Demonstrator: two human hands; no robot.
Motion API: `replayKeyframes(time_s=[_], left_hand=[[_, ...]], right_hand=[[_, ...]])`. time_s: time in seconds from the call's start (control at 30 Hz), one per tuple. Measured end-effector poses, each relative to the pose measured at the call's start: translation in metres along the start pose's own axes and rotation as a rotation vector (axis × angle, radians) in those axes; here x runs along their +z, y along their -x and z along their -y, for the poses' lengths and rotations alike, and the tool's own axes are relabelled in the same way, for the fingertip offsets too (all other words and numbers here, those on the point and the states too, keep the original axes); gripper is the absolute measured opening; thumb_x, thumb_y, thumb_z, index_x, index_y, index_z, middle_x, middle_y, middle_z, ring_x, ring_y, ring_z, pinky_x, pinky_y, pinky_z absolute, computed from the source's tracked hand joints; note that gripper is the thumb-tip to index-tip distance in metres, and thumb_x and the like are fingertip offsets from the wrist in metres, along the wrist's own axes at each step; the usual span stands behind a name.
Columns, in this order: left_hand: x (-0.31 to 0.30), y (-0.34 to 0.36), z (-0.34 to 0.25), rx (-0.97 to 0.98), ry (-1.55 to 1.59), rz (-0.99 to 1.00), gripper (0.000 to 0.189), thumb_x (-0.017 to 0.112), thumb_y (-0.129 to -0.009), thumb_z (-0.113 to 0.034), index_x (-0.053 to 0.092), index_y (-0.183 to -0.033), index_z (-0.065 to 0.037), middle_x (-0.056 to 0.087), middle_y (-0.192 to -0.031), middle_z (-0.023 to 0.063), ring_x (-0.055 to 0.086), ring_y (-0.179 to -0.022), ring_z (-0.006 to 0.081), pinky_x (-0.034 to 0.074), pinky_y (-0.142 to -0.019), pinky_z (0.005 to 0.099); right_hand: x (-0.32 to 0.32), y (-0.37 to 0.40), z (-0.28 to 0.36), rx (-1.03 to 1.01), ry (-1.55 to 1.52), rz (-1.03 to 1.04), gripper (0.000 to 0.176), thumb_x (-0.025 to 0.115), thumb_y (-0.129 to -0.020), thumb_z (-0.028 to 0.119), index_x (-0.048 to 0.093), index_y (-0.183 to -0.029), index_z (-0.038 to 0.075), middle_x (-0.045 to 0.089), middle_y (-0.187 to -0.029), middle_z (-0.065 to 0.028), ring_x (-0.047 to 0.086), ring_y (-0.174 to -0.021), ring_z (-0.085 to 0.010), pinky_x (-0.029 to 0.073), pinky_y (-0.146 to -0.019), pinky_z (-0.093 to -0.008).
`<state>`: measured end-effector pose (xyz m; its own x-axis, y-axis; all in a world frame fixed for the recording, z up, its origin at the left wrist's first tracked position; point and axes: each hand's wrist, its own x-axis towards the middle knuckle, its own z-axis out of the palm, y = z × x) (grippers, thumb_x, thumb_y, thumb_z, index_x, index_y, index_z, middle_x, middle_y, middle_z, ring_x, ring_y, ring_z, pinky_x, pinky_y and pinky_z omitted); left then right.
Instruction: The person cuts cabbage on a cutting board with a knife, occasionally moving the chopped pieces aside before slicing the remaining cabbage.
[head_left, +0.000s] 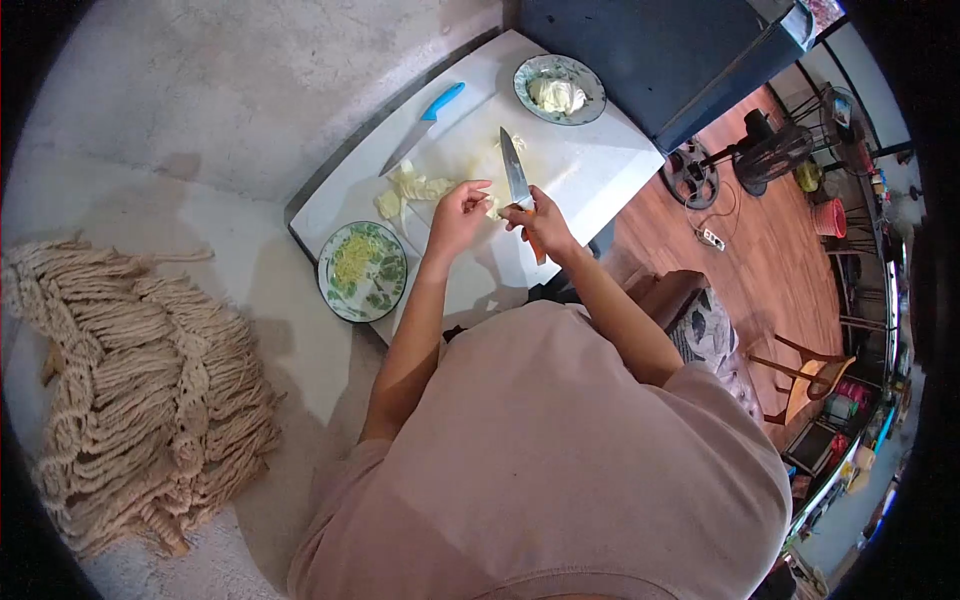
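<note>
My right hand (pixel 540 222) is closed around a knife with an orange handle (pixel 537 248), its blade (pixel 514 168) pointing up and away from me. Close beside it on the left, my left hand (pixel 461 213) has its fingers bent together above the white board; whether they hold anything is too small to tell. Pale cabbage pieces (pixel 410 188) lie on the board (pixel 455 270) to the left of my hands, with small bits between them. A plate (pixel 362 272) of shredded cabbage stands at the near left corner.
A bowl (pixel 560 90) with a white-green piece stands at the far edge. A blue-handled knife (pixel 443 101) lies at the far left edge. Braided rope (pixel 150 390) hangs at the left. A fan (pixel 775 158) and a wooden chair (pixel 808 380) stand at the right.
</note>
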<state>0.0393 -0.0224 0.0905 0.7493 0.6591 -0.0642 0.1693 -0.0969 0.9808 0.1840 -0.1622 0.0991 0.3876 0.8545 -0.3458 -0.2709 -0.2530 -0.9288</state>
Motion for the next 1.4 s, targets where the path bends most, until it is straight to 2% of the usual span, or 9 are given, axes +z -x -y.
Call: replayKeyframes(time_s=[0.1, 0.2, 0.37, 0.77, 0.9, 0.97, 1.03, 1.27, 1.4], left_hand=[[0.005, 0.010, 0.004, -0.016, 0.048, 0.048, 0.037, 0.066, -0.090, 0.000, 0.065, -0.127, -0.002, 0.072, -0.104, 0.0079, 0.066, -0.089, 0.0119, 0.053, -0.081, 0.0278], [0.001, 0.010, 0.010, 0.022, 0.067, -0.028, 0.043, 0.065, -0.091, 0.001, 0.061, -0.133, -0.003, 0.070, -0.110, 0.0088, 0.065, -0.094, 0.0129, 0.053, -0.085, 0.0283], [-0.002, 0.019, 0.019, -0.100, 0.132, 0.062, 0.048, 0.066, -0.091, 0.001, 0.057, -0.138, -0.005, 0.068, -0.114, 0.0076, 0.062, -0.100, 0.0127, 0.048, -0.091, 0.0281], [0.007, 0.034, 0.019, -0.077, 0.206, -0.023, 0.049, 0.065, -0.091, 0.002, 0.056, -0.139, -0.006, 0.068, -0.111, 0.0080, 0.061, -0.103, 0.0143, 0.048, -0.094, 0.0305], [0.013, 0.035, 0.013, -0.115, 0.279, -0.023, 0.052, 0.064, -0.091, 0.005, 0.053, -0.140, -0.005, 0.068, -0.109, 0.0083, 0.063, -0.101, 0.0138, 0.050, -0.091, 0.0300], [0.018, 0.034, 0.015, -0.045, 0.240, 0.003, 0.054, 0.064, -0.088, 0.007, 0.052, -0.139, -0.005, 0.069, -0.107, 0.0094, 0.065, -0.095, 0.0140, 0.052, -0.086, 0.0277], [0.021, 0.033, 0.021, -0.016, 0.235, 0.006, 0.054, 0.063, -0.088, 0.008, 0.051, -0.139, -0.005, 0.069, -0.105, 0.0090, 0.065, -0.093, 0.0133, 0.052, -0.084, 0.0270], [0.017, 0.037, 0.015, 0.001, 0.107, -0.020, 0.052, 0.065, -0.087, 0.006, 0.054, -0.137, -0.005, 0.069, -0.102, 0.0087, 0.063, -0.085, 0.0116, 0.052, -0.080, 0.0268], [0.018, 0.034, 0.022, 0.021, 0.153, -0.031, 0.052, 0.066, -0.088, 0.003, 0.054, -0.137, -0.005, 0.070, -0.102, 0.0090, 0.065, -0.086, 0.0122, 0.052, -0.081, 0.0272]], right_hand=[[-0.004, 0.006, -0.003, 0.062, -0.015, -0.032, 0.054, 0.078, -0.087, 0.026, 0.050, -0.125, 0.001, 0.068, -0.105, -0.0085, 0.068, -0.081, -0.0146, 0.048, -0.058, -0.0270], [-0.003, -0.001, 0.003, 0.084, -0.007, -0.022, 0.056, 0.079, -0.086, 0.028, 0.050, -0.125, 0.001, 0.069, -0.103, -0.0076, 0.068, -0.080, -0.0140, 0.048, -0.058, -0.0268], [-0.002, -0.008, -0.011, 0.095, 0.046, 0.033, 0.054, 0.080, -0.085, 0.026, 0.051, -0.124, 0.001, 0.068, -0.096, -0.0058, 0.065, -0.076, -0.0119, 0.047, -0.057, -0.0253], [0.000, -0.005, -0.009, 0.100, 0.016, 0.075, 0.050, 0.078, -0.085, 0.021, 0.052, -0.122, 0.002, 0.066, -0.092, -0.0035, 0.063, -0.075, -0.0108, 0.048, -0.058, -0.0249], [0.000, 0.000, -0.012, 0.093, 0.030, 0.005, 0.049, 0.078, -0.085, 0.021, 0.052, -0.122, 0.002, 0.067, -0.093, -0.0037, 0.063, -0.075, -0.0110, 0.048, -0.057, -0.0255], [0.003, 0.003, -0.009, 0.058, 0.046, -0.047, 0.049, 0.078, -0.085, 0.022, 0.052, -0.122, 0.002, 0.067, -0.094, -0.0045, 0.063, -0.075, -0.0112, 0.048, -0.057, -0.0260], [0.003, 0.005, -0.005, 0.028, 0.229, 0.014, 0.047, 0.076, -0.087, 0.022, 0.052, -0.121, 0.001, 0.068, -0.094, -0.0069, 0.063, -0.073, -0.0118, 0.049, -0.056, -0.0269], [-0.004, -0.001, -0.020, -0.037, 0.160, -0.029, 0.045, 0.073, -0.088, 0.023, 0.053, -0.121, 0.001, 0.069, -0.087, -0.0086, 0.060, -0.063, -0.0123, 0.047, -0.053, -0.0265], [-0.004, 0.003, -0.016, 0.018, 0.089, -0.025, 0.045, 0.072, -0.089, 0.023, 0.052, -0.122, 0.000, 0.067, -0.082, -0.0093, 0.058, -0.059, -0.0116, 0.045, -0.050, -0.0252]])
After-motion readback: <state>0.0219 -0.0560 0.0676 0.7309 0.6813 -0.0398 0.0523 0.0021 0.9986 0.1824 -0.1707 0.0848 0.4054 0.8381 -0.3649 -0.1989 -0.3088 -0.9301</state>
